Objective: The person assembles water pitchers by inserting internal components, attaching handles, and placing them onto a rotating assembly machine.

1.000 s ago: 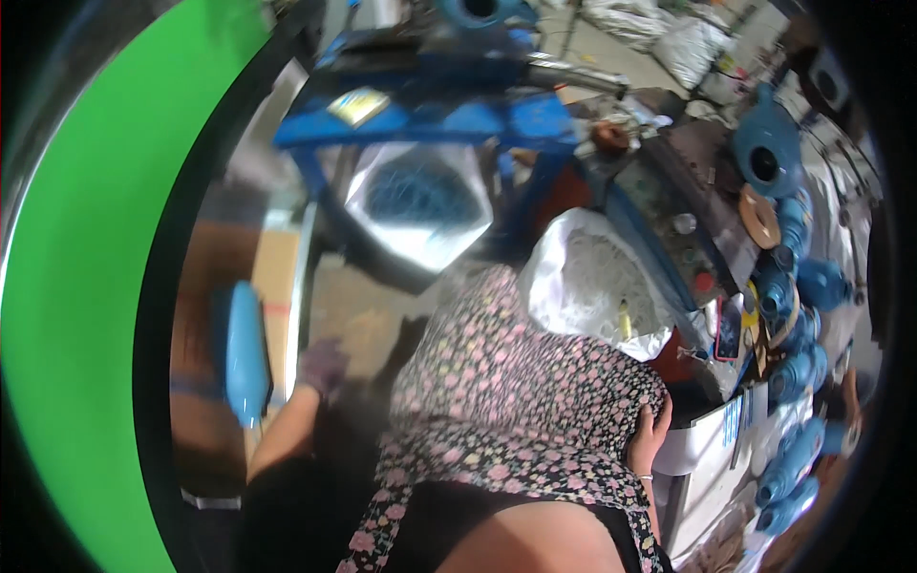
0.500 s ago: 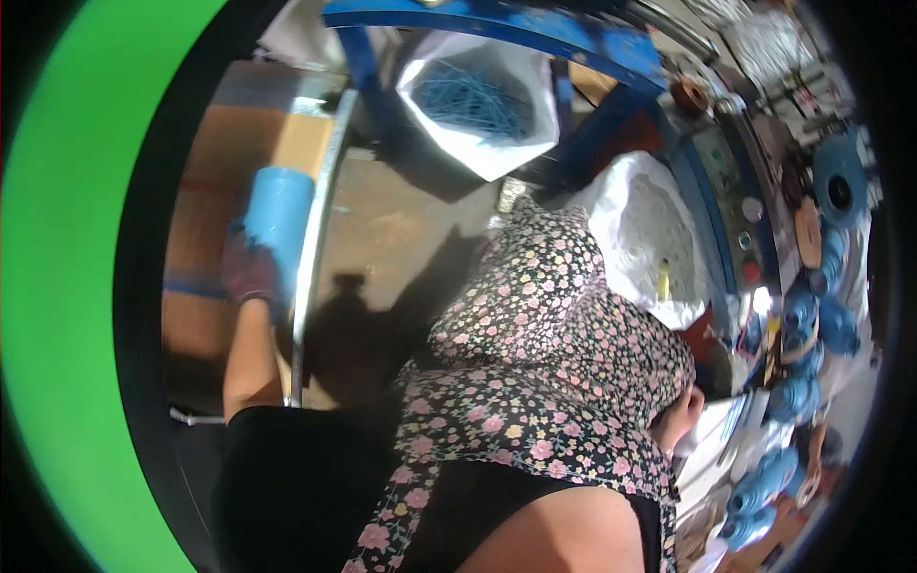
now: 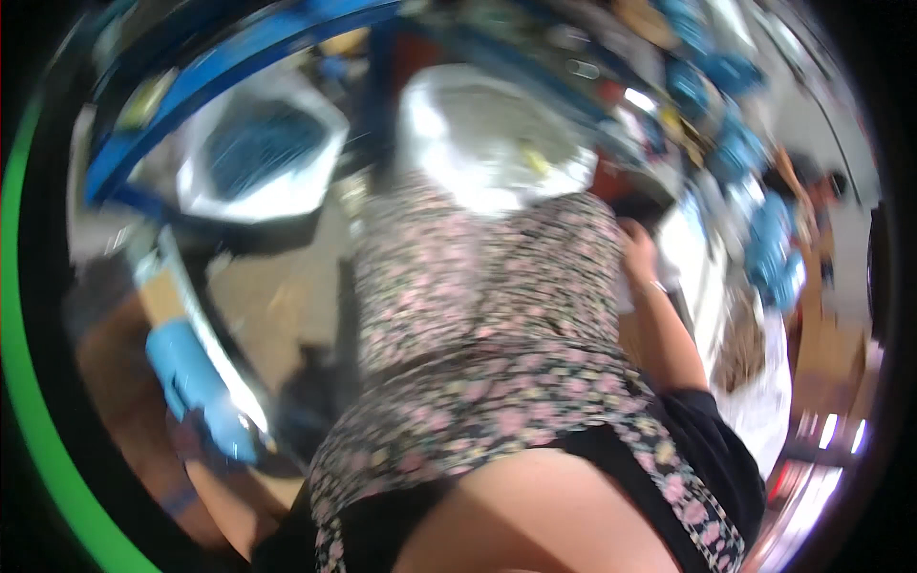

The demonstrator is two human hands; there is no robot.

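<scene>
Smooth blue cylinder (image 3: 196,382) in left hand (image 3: 205,449)

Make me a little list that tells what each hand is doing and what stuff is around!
left hand: holds a blue object, low on the left; picture blurred
right hand: by the floral dress, near a shiny metal surface; whether it holds anything cannot be told
ahead: white sack open at the top; white bin with blue contents
right side: more blue items
frame: blue bars

We see a light blue object (image 3: 191,382), a black dress (image 3: 497,315) with pink flowers, a white bag (image 3: 487,134), and a blue frame (image 3: 229,72).
</scene>
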